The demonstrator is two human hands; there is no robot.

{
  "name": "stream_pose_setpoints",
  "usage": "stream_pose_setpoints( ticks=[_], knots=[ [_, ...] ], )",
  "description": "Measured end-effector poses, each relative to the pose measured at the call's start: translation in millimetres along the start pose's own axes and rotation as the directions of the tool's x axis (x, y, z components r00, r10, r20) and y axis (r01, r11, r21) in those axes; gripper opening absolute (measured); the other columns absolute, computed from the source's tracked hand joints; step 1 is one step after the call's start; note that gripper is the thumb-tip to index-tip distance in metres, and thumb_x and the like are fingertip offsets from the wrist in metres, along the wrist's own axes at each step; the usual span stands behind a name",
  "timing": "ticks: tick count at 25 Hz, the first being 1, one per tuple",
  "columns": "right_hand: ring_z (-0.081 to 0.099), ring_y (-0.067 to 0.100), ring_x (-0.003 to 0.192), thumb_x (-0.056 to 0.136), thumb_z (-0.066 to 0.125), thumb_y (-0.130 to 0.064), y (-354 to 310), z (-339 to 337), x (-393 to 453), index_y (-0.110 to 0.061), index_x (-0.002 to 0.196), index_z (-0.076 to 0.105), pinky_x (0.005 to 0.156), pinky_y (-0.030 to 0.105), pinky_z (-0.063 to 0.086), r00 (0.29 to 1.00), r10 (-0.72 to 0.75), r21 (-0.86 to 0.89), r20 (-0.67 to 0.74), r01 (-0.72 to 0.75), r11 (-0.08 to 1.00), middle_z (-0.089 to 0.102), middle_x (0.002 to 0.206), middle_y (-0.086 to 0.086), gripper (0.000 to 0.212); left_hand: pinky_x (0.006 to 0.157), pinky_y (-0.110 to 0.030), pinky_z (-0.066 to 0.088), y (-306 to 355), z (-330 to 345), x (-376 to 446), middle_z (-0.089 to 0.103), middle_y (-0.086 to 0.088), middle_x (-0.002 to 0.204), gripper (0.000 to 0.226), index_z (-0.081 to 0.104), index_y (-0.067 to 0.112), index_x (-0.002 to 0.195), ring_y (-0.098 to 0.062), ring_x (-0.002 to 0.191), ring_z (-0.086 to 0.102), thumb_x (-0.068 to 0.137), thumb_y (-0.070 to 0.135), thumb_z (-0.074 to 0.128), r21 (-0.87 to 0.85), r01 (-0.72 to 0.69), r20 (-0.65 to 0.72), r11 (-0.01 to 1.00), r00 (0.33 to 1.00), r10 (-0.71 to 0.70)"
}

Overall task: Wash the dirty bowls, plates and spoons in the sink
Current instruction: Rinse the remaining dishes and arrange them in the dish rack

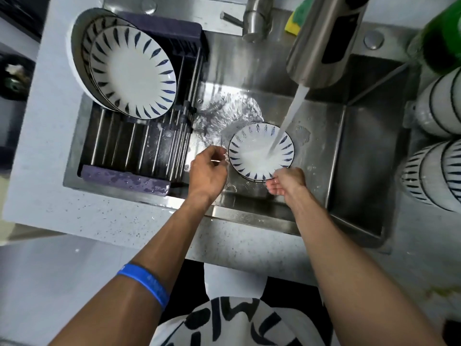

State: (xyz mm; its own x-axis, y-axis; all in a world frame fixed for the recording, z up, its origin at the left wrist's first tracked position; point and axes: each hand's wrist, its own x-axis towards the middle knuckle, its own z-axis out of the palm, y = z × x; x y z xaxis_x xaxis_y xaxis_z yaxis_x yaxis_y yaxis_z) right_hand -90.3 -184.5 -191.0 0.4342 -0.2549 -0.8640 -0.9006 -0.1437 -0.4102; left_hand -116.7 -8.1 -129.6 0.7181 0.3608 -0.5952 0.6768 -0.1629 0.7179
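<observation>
Small plate (257,156) w/ blue dash rim is sitting in the sink (361,156) near centre, water stream (287,121) from the faucet (324,41) at 1 o'clock is hitting its inner face. Right hand (287,182) is gripping the plate's rim at its 5 o'clock, fingers curled under the edge. Left hand (208,171) is sitting at the plate's 9 o'clock, fingers loosely curled, narrow; fingertips right at the rim but can't tell if they're actually touching. Blue wristband (146,283) is showing on the left forearm. Drying rack (139,146) is spanning the sink's left part at 9–10 o'clock, w/ clean plates (132,73) leaning in it at 10 o'clock. Stacked bowls (434,171) are lying on the counter at 3 o'clock, outside the basin. Sponge (298,18), yellow/green, is resting on the ledge at 12 o'clock beside the tap base. Green bottle (441,38) is standing at 2 o'clock, blurred.
</observation>
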Motion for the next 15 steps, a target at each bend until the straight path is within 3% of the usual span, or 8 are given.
stream_pose_setpoints(
  ticks=[3,6,8,10,13,15],
  knots=[
    [0.052,0.017,0.038,0.089,0.047,0.005,-18,-11,-29,-0.003,0.085,0.057,0.038,0.022,0.043,0.997,-0.081,0.082,-0.015,0.082,0.993,0.059,0.061,0.017,0.013,0.067,-0.009,0.050,0,16,2,0.066,0.003,0.102,0.017,0.062,0.014,0.105,-0.011,0.087,0.061,0.092,0.002,0.062,-0.142,0.159,0.035,0.977,0.987,-0.156],
    [0.049,0.017,0.041,0.086,0.047,0.010,-36,-24,-55,-0.007,0.082,0.054,0.038,0.022,0.038,0.976,-0.212,0.127,-0.051,0.216,0.968,0.055,0.063,0.016,0.019,0.081,-0.033,0.060,9,36,9,0.071,-0.006,0.114,0.039,0.062,0.010,0.124,-0.024,0.098,0.069,0.090,0.028,0.067,-0.434,0.387,0.232,0.813,0.920,-0.315],
    [0.052,0.017,0.041,0.084,0.046,0.009,-46,-31,-73,-0.008,0.085,0.056,0.039,0.022,0.040,0.953,-0.283,0.096,-0.104,0.293,0.951,0.059,0.063,0.013,0.019,0.074,-0.039,0.060,29,45,15,0.074,-0.009,0.106,0.037,0.064,0.007,0.123,-0.027,0.096,0.071,0.095,0.030,0.060,-0.573,0.447,0.335,0.687,0.893,-0.302],
    [0.055,0.014,0.045,0.085,0.046,0.006,-46,-34,-84,-0.012,0.090,0.058,0.041,0.022,0.040,0.936,-0.321,0.097,-0.147,0.337,0.937,0.063,0.069,0.009,0.021,0.077,-0.047,0.060,49,49,18,0.074,-0.012,0.104,0.033,0.064,0.006,0.121,-0.031,0.096,0.070,0.098,0.028,0.054,-0.618,0.472,0.364,0.628,0.880,-0.304],
    [0.062,0.014,0.055,0.089,0.050,0.001,-40,-40,-92,-0.017,0.103,0.061,0.045,0.023,0.047,0.920,-0.329,0.110,-0.213,0.358,0.927,0.070,0.087,0.007,0.025,0.098,-0.054,0.053,61,52,14,0.070,-0.012,0.117,0.028,0.066,0.014,0.117,-0.032,0.109,0.066,0.094,0.029,0.058,-0.586,0.448,0.370,0.675,0.889,-0.269],
    [0.065,0.016,0.058,0.093,0.054,-0.002,-35,-43,-90,-0.014,0.117,0.058,0.050,0.027,0.054,0.937,-0.296,0.121,-0.183,0.321,0.939,0.070,0.090,0.010,0.027,0.097,-0.053,0.054,64,46,12,0.067,-0.012,0.126,0.036,0.067,0.017,0.119,-0.031,0.112,0.065,0.090,0.039,0.065,-0.539,0.420,0.376,0.730,0.896,-0.238]
  ],
)
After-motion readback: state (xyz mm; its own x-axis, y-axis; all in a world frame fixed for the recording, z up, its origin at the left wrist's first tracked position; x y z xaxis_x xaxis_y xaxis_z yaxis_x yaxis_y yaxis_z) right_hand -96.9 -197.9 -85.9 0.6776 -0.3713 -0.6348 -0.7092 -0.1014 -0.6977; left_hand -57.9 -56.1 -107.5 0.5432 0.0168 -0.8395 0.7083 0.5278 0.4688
